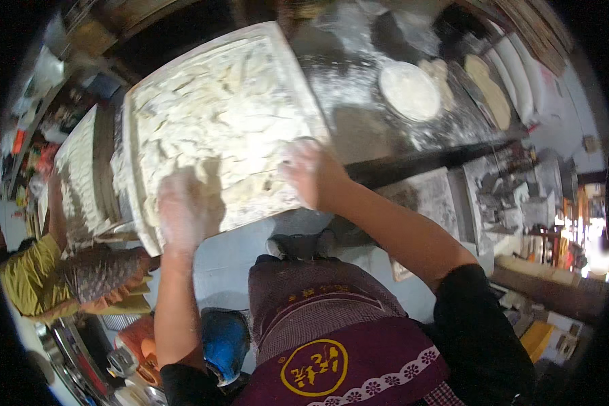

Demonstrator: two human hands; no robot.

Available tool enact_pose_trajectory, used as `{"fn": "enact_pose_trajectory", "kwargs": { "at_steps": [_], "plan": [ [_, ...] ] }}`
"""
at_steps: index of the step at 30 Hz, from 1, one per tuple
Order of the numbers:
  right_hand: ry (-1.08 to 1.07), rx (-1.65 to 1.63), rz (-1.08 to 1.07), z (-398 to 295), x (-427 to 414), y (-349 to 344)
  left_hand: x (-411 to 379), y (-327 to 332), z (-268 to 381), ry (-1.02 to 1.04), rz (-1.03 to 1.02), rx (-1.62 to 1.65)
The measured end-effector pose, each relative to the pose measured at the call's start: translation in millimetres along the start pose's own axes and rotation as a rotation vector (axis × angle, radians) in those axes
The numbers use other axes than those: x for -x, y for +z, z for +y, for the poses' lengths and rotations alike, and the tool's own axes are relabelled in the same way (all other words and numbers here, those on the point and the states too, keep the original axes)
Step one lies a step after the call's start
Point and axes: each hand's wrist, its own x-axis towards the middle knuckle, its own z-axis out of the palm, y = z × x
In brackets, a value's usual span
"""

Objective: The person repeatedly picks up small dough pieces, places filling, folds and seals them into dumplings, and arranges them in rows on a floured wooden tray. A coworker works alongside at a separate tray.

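Note:
A wide shallow tray [304, 94] lies in front of me, its edge raised around a layer of pale, flour-dusted dough pieces [208, 111]. Over the tray's near left part is my left hand [180, 210], blurred and floury, its shadow falling on the dough beside it. My right hand [304, 170] is at the near right part, fingers bent down toward the dough. Blur and the turn of the hands hide whether either one holds anything or touches the dough.
A round, flour-covered disc [410, 91] sits on the floury dark worktop [360, 127], with an elongated dough piece [488, 91] further right. On the left, another person [35, 274] reaches to a stack of filled trays [83, 177]. A blue container [226, 345] stands below my left arm.

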Motion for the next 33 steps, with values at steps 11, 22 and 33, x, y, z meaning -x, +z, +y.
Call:
{"fn": "enact_pose_trajectory", "kwargs": {
  "at_steps": [11,22,33],
  "plan": [
    [0.366,-0.055,-0.269,-57,-10,32,-10,77,58,-0.237,-0.137,1.237],
    [1.446,0.102,0.106,8,430,-269,37,67,122,0.348,0.174,0.356],
    [1.62,-1.044,1.061,271,742,-393,202,249,469,0.102,-0.852,0.572]
  ]
}}
